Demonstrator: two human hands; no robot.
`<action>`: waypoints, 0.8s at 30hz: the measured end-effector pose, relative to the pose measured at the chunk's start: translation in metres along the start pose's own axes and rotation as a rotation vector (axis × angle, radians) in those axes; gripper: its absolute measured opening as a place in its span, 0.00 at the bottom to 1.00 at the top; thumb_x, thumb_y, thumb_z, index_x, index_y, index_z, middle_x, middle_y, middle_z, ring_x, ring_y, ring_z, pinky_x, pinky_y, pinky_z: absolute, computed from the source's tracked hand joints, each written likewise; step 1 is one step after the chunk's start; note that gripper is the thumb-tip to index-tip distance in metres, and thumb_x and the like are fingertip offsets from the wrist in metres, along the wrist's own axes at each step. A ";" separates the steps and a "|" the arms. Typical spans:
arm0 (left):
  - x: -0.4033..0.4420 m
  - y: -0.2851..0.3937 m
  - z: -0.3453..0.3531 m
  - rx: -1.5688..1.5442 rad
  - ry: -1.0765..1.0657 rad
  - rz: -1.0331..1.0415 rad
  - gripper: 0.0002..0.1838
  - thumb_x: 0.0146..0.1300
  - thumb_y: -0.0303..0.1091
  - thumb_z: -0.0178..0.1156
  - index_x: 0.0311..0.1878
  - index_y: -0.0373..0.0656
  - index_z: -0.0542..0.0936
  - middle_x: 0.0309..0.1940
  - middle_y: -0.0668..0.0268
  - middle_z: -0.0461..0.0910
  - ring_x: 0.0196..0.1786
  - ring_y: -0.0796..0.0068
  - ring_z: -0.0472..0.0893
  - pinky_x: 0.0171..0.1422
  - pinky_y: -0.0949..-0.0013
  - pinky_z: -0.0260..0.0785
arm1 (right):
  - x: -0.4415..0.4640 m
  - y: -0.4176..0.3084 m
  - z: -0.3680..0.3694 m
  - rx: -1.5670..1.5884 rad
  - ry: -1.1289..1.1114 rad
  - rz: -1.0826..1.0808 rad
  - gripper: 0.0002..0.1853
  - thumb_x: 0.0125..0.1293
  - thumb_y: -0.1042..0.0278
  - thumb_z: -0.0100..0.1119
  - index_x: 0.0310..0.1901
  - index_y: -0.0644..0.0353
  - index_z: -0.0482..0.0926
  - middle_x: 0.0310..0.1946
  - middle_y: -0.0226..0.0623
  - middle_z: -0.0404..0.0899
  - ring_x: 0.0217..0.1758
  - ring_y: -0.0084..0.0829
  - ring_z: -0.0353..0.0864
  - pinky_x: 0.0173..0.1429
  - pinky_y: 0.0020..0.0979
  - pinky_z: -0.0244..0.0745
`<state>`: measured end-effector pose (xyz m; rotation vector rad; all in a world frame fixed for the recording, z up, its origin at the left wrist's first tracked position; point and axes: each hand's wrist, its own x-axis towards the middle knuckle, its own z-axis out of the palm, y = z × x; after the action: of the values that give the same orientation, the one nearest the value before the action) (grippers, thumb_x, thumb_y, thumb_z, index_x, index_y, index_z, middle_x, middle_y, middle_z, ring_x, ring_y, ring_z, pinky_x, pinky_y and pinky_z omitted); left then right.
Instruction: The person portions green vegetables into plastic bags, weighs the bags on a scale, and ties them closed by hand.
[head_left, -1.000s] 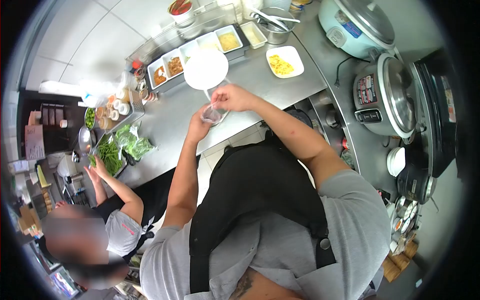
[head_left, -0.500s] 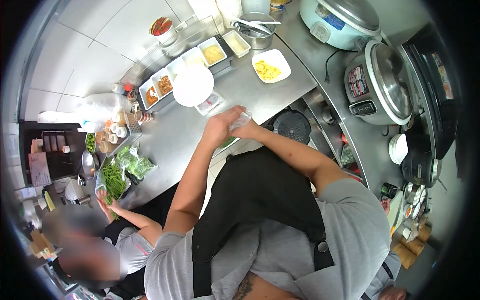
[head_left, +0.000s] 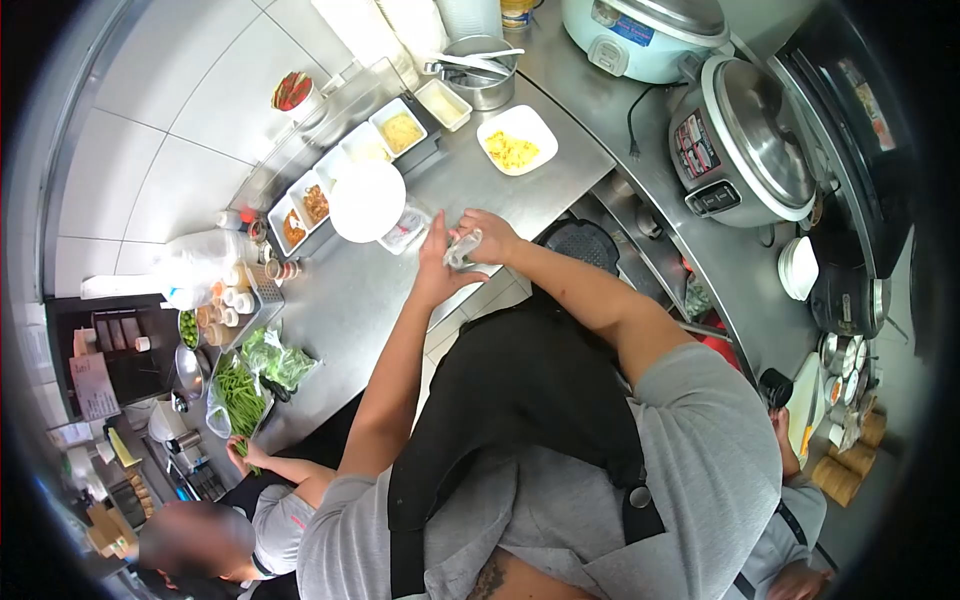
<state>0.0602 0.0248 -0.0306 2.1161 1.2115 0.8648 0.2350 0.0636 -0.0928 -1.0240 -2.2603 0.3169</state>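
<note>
Over the front edge of the steel counter, my right hand (head_left: 490,238) grips a crumpled piece of clear thin plastic (head_left: 463,249); whether it is a bag or a glove I cannot tell. My left hand (head_left: 436,268) is beside it, palm inward, with straight fingers and the thumb spread apart; its palm is close to the plastic. Just beyond my left fingertips lies a small kitchen scale (head_left: 405,231). A white round bowl (head_left: 367,202) stands on or against it, partly covering the condiment trays behind.
White trays of toppings (head_left: 402,132) line the back. A square dish of yellow food (head_left: 518,140) stands right of them, near a metal pot (head_left: 487,92). Rice cookers (head_left: 741,140) fill the right counter. At left, a co-worker's hands (head_left: 243,455) hold green beans (head_left: 240,394).
My hands were clasped together around the plastic; now they are apart, the left one opened out. The view has shifted slightly. The co-worker at left has moved lower in view.
</note>
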 end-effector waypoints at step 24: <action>-0.008 -0.056 0.062 0.462 0.097 0.101 0.16 0.58 0.39 0.67 0.45 0.40 0.79 0.39 0.55 0.82 0.48 0.50 0.79 0.53 0.51 0.72 | -0.001 -0.015 0.022 -0.131 0.083 0.253 0.09 0.59 0.61 0.60 0.25 0.53 0.83 0.31 0.31 0.81 0.43 0.37 0.78 0.47 0.38 0.76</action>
<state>0.0743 0.0335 -0.1129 2.5413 1.4783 0.7947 0.2126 0.0535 -0.1034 -1.3706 -2.1014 0.2297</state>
